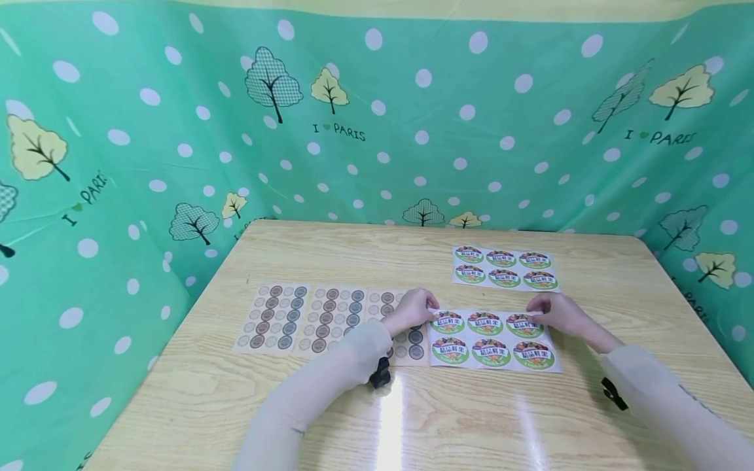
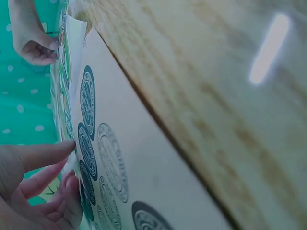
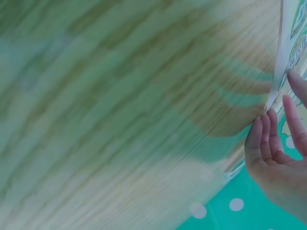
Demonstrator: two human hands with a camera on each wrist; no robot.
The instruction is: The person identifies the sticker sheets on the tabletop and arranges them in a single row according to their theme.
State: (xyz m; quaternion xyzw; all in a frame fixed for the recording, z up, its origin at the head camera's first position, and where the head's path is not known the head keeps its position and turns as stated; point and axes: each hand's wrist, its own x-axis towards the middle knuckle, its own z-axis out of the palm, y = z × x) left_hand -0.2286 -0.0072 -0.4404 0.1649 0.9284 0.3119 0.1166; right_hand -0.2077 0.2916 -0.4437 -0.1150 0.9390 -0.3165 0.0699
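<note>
A white sheet of round fruit-label stickers (image 1: 495, 366) with green, purple and white print lies near the middle right of the table. My left hand (image 1: 414, 307) pinches its upper left corner between thumb and fingers. At the upper right corner my right hand (image 1: 559, 314) pinches the same sheet, the thumb over its face and the fingers at the edge. Beneath my left wrist lies a tan sheet of round brown and grey seal stickers (image 1: 406, 356), partly hidden by the hand and sleeve. In the left wrist view its seals (image 2: 88, 148) appear close to the left fingers.
Farther back lies a second fruit-label sheet (image 1: 503, 268). Two more tan seal-sticker sheets, one at the far left (image 1: 271, 318) and one beside it (image 1: 330, 314), lie in a row. A green dotted curtain (image 1: 412, 163) encloses the back and sides of the wooden table (image 1: 194, 392).
</note>
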